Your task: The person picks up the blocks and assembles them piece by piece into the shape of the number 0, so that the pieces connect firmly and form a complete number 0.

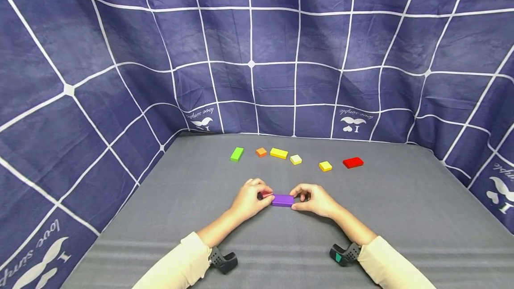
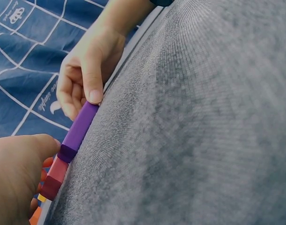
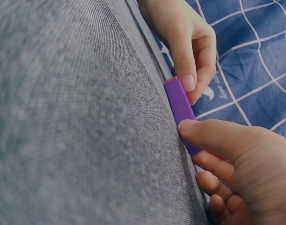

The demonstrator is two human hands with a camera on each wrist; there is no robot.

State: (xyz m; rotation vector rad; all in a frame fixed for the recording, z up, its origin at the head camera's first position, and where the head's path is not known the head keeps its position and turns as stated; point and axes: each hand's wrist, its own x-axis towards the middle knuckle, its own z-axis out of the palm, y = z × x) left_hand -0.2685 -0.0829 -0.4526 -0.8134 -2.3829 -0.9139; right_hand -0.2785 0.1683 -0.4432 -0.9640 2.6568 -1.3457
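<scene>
A purple rectangular block (image 1: 283, 200) lies lengthwise between the two hands on the grey cloth. At its left end sits a pinkish-red block (image 2: 55, 179), end to end with it and mostly covered by fingers in the head view. My left hand (image 1: 250, 197) holds the pinkish-red block, fingers behind it and the thumb tip right at the joint with the purple one. My right hand (image 1: 317, 200) pinches the right end of the purple block, thumb (image 3: 192, 129) on the near side and forefinger on the far side; its other fingers are curled in.
Beyond the hands lie a green block (image 1: 237, 154), an orange block (image 1: 261, 152), a long yellow block (image 1: 279, 153), a pale yellow block (image 1: 296, 159), a small yellow block (image 1: 325, 166) and a red block (image 1: 353, 162). A blue gridded curtain (image 1: 273, 84) borders the grey table (image 1: 192, 191).
</scene>
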